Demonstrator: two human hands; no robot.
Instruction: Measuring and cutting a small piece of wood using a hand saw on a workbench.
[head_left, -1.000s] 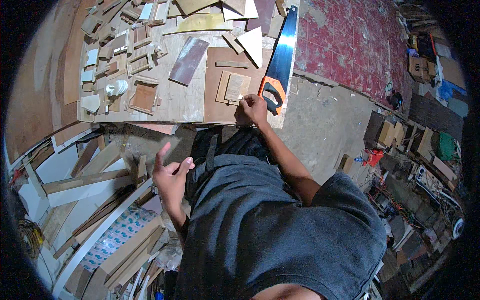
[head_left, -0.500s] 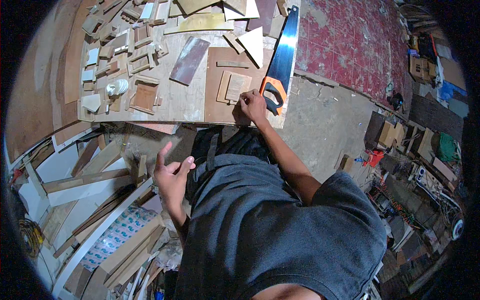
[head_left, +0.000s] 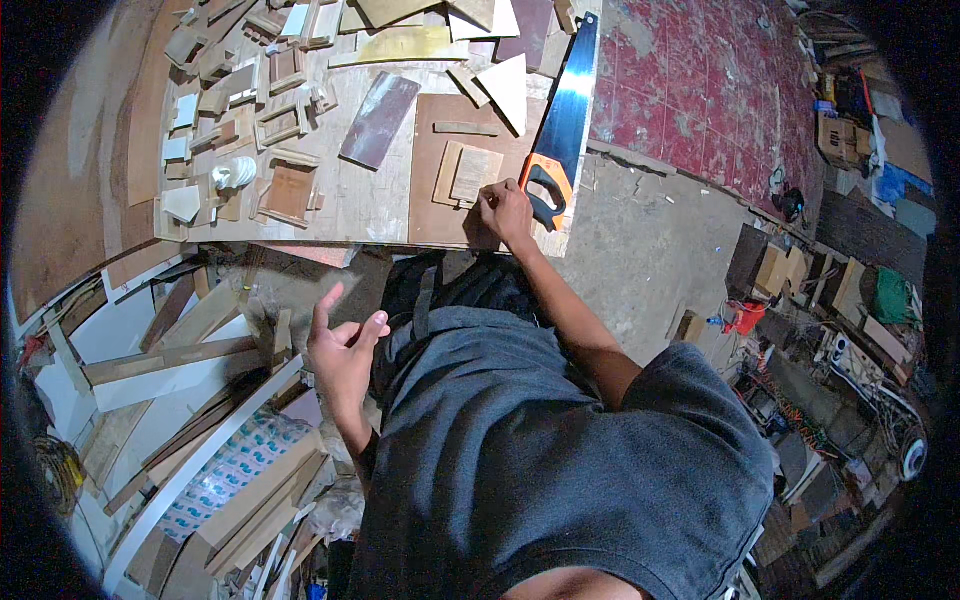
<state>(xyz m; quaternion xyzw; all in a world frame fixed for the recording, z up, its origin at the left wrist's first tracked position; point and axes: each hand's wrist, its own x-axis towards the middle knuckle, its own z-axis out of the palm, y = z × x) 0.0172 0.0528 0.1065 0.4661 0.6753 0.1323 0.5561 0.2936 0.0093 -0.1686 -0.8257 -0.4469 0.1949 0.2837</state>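
Observation:
My right hand (head_left: 507, 213) rests at the lower right corner of two stacked wooden squares (head_left: 468, 172), fingers curled together; what is between them is hidden. The squares lie on a brown board (head_left: 435, 225), below a narrow wood strip (head_left: 464, 128). Just right of that hand lies a handsaw (head_left: 556, 130) with an orange and black handle, blade pointing away from me. My left hand (head_left: 345, 350) is raised in the air short of the worktable, index finger extended and other fingers loosely bent, holding nothing.
Small wooden frames (head_left: 285, 125), a white spiral bulb (head_left: 233, 175) and loose panels (head_left: 378, 120) lie on the worktable (head_left: 365, 215). Offcuts (head_left: 170, 360) fill the lower left. Cartons, tools and cables (head_left: 840, 370) line the right, beside concrete floor (head_left: 650, 250) and a red tiled area (head_left: 700, 100).
My right fingers have shifted slightly, covering a small pale spot that showed at their tips a second ago. My left hand and the things on the table look the same.

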